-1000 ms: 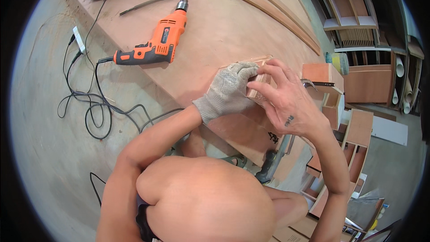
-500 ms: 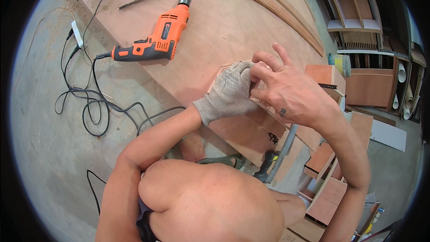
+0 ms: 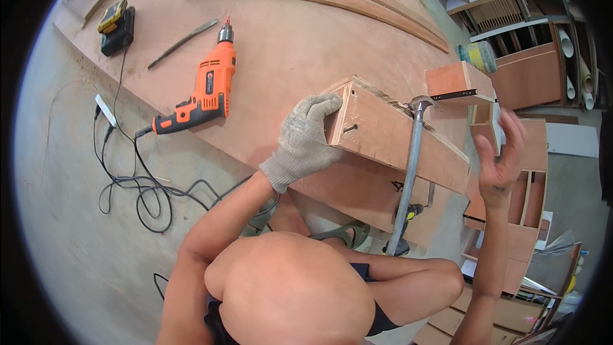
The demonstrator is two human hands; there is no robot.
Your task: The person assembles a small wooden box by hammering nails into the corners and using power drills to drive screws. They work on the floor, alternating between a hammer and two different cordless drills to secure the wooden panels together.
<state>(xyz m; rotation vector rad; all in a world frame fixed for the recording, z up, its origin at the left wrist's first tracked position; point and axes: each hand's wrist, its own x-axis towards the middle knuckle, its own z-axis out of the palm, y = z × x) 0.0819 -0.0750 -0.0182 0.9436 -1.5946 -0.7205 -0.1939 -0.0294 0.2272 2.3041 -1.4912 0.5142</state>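
My left hand (image 3: 306, 131), in a grey knit glove, grips the left end of a plywood box (image 3: 389, 134) on the workbench, its thumb and fingers around that end. A dark screw (image 3: 350, 128) sticks out of the face towards me, near the gloved fingers. A claw hammer (image 3: 412, 160) lies across the box, its head at the top edge and its grey handle slanting down towards my legs. My bare right hand (image 3: 501, 163) is raised at the right with fingers apart, holding nothing, in front of other wooden pieces.
An orange corded drill (image 3: 214, 83) and a thin metal file-like tool (image 3: 183, 43) lie on the workbench (image 3: 274, 45). A battery charger (image 3: 117, 30) sits farther left. Wood strips (image 3: 319, 0) lie at the back. Black cables (image 3: 159, 191) coil on the floor. Wooden cabinet parts (image 3: 511, 217) stand right.
My right hand has left the gloved hand and moved right, its fingers now spread. The view has shifted, bringing the box, screw and hammer head into sight. My left hand still grips the box.
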